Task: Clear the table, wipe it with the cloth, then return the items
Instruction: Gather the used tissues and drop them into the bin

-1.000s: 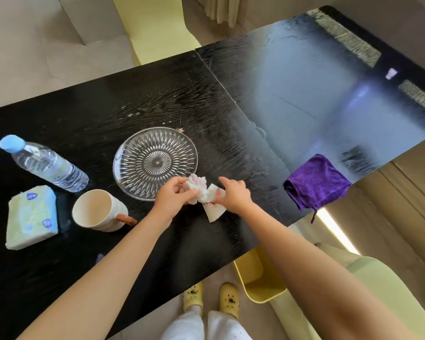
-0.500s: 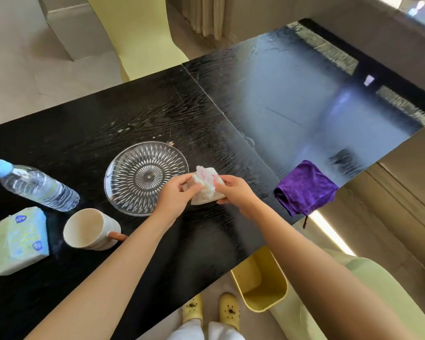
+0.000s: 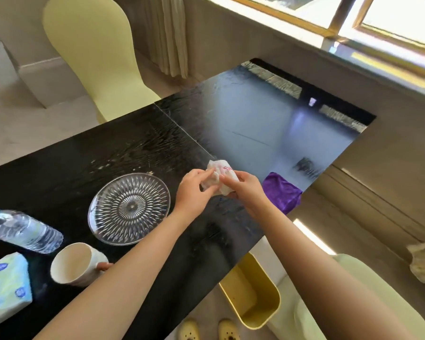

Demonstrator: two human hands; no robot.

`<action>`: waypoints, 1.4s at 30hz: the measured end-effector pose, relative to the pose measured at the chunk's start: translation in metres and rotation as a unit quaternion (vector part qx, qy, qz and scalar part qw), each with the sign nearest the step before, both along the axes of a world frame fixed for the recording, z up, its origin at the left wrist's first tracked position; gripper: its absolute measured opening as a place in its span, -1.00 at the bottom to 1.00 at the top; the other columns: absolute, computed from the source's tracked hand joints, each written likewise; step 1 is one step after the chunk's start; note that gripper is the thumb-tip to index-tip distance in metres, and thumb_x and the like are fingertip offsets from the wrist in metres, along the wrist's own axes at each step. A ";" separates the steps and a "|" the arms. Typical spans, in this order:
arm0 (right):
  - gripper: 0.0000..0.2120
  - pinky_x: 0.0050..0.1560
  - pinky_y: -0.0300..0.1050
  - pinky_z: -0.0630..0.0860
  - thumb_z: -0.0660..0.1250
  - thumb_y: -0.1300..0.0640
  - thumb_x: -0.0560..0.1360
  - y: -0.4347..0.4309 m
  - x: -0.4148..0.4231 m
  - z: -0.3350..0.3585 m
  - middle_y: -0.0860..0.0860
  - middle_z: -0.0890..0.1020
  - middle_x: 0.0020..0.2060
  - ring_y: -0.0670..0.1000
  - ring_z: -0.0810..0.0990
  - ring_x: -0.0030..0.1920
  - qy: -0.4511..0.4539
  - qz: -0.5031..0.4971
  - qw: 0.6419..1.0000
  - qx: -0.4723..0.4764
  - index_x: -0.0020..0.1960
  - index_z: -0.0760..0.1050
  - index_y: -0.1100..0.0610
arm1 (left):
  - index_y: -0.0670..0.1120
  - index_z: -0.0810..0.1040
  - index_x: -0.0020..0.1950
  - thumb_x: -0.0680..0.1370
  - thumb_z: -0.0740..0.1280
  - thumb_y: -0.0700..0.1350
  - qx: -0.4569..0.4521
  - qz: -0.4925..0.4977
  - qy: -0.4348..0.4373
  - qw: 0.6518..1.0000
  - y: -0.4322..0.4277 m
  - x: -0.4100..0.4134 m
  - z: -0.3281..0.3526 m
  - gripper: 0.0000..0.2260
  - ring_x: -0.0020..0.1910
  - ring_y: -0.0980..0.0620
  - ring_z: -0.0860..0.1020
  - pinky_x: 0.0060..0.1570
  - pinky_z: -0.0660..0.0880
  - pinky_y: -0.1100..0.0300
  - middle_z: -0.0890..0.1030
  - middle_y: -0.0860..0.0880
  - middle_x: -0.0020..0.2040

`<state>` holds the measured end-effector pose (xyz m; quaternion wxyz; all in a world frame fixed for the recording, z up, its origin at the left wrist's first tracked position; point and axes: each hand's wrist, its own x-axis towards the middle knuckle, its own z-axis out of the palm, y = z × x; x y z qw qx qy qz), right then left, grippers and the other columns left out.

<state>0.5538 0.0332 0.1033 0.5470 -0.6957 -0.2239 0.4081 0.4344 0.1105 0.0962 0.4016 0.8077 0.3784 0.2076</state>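
Both hands, left hand point(image 3: 192, 190) and right hand point(image 3: 245, 185), pinch crumpled tissue point(image 3: 217, 179) above black table point(image 3: 84, 168).

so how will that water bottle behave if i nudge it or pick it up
The bottle lies on its side on the table, so a sideways nudge would probably roll it. It looks mostly full, so likely hefty for its size. The thin ribbed plastic may flex under the fingers, and the cap looks on, so spilling seems unlikely.
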 end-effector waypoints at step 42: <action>-0.73 -0.31 -0.26 0.46 0.38 0.12 0.47 -0.246 0.052 -0.307 0.02 0.61 -0.23 -0.03 0.55 -0.25 0.103 -0.134 0.971 -0.167 0.09 0.59 0.27 | 0.05 -0.06 0.54 0.60 -0.08 0.17 0.218 -0.055 0.356 0.907 -0.128 0.050 -0.210 -0.47 0.56 -0.10 -0.10 0.46 -0.15 -0.19 -0.04 -0.07 0.58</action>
